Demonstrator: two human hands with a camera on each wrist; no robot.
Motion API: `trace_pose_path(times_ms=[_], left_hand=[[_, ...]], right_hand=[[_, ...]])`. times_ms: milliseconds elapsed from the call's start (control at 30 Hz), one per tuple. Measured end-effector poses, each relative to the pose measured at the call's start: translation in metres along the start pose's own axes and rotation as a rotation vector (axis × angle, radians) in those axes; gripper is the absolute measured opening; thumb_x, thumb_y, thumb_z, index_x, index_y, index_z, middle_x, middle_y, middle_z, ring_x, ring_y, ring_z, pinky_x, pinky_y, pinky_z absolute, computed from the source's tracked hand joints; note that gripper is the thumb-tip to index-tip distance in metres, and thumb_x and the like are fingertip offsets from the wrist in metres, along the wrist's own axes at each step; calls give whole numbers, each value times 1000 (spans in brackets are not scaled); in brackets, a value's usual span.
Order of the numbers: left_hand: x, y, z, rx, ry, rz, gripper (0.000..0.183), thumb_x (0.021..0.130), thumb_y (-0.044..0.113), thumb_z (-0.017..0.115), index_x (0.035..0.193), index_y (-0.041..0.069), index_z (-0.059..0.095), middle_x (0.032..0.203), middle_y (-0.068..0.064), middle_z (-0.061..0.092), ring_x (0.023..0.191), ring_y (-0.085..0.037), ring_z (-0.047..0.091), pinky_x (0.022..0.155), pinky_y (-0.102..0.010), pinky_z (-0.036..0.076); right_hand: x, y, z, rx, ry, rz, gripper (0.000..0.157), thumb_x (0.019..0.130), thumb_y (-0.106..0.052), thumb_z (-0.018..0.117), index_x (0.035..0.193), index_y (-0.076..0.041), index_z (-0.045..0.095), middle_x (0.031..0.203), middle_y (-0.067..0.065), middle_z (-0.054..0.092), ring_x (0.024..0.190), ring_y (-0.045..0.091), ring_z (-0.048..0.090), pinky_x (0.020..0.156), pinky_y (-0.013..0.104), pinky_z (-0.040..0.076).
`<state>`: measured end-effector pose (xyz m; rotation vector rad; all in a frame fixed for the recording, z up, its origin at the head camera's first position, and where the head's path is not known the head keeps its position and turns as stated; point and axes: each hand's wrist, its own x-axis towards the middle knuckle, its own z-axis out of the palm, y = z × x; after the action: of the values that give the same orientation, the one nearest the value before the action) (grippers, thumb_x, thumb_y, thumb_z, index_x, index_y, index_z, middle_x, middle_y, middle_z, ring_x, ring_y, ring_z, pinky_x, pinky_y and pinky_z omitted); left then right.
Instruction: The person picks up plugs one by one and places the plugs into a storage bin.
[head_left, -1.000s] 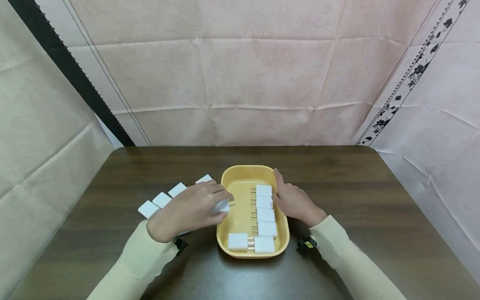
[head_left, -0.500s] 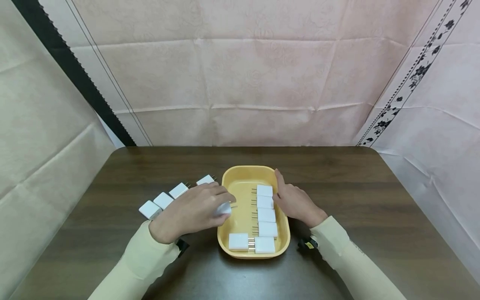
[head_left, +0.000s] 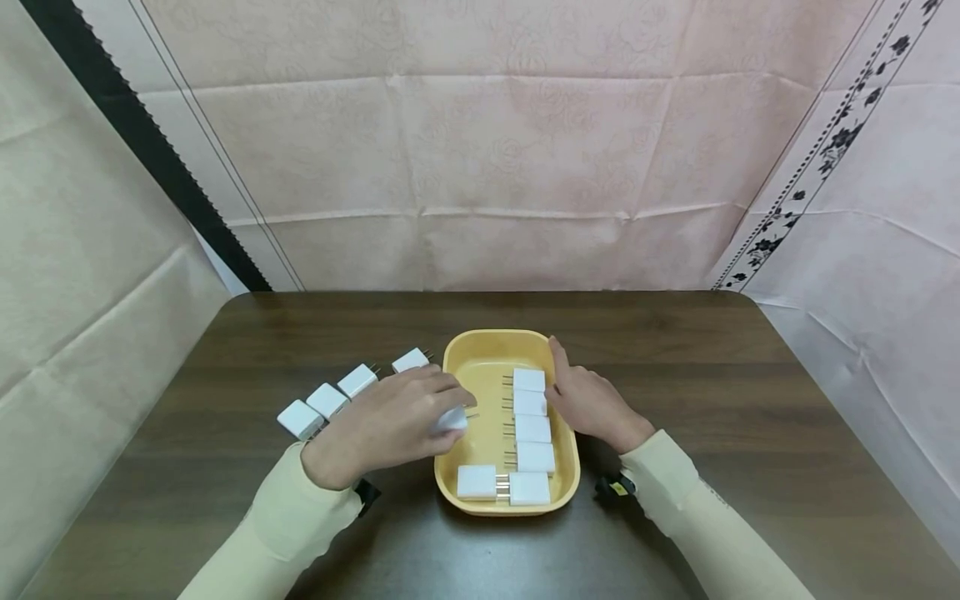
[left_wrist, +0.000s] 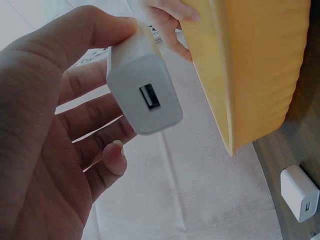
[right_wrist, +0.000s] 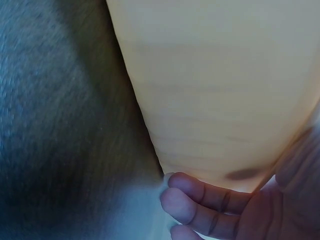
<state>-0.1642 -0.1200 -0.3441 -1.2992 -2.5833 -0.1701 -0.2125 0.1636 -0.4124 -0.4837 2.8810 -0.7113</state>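
Note:
My left hand [head_left: 397,421] pinches a white USB charger [head_left: 452,419] between thumb and fingers, just over the left rim of a yellow tray [head_left: 480,354]. In the left wrist view, the USB port of this charger [left_wrist: 145,95] faces the camera. Its prongs point right in the head view. At the tray's right side, my right hand [head_left: 596,408] grips the rim, with curled fingers [right_wrist: 180,205] against the outer wall. Several chargers [head_left: 533,430] form a column along the tray's right side, prongs leftward. At the near end, another charger [head_left: 476,483] faces the column's lowest one, prongs to prongs.
Several more white chargers [head_left: 327,401] lie in a slanting row on the brown wooden table [head_left: 660,350], left of the tray. My left hand partly covers that row. Pale cloth [head_left: 525,167] hangs behind the table and at both sides.
My left hand has shifted slightly right with the charger, farther over the tray's rim. My right hand and the chargers in the tray have stayed in place.

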Motion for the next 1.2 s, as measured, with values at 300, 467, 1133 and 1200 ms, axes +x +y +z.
trace_pose_path(times_ms=[300,467,1133,1200], left_hand=[[4,3,4,-6,-8,31,31,83,23,77,113,13,75,107,1,74,99,-16,66,92,-33,56],[5,4,7,0,7,51,32,83,23,78,113,13,75,105,0,74,97,-15,67,90,-33,56],[9,8,20,-7,-38,70,32,84,24,78,114,13,74,106,2,72,97,-15,66,91,-31,55],[9,8,20,-2,-42,70,32,85,25,78,115,14,74,106,2,73,98,-15,66,92,-31,54]], right_hand=[[0,-1,-1,0,0,0,75,103,-14,48,160,4,3,56,0,47,41,12,45,42,26,36],[0,-1,-1,3,-4,2,76,103,-14,48,160,3,2,57,0,47,41,12,45,42,26,36],[-1,-2,-1,12,-8,15,76,103,-15,48,160,2,2,57,0,47,41,12,44,42,25,36],[-2,-2,-2,17,-11,19,76,103,-15,48,161,1,1,58,0,47,41,12,45,42,25,36]])
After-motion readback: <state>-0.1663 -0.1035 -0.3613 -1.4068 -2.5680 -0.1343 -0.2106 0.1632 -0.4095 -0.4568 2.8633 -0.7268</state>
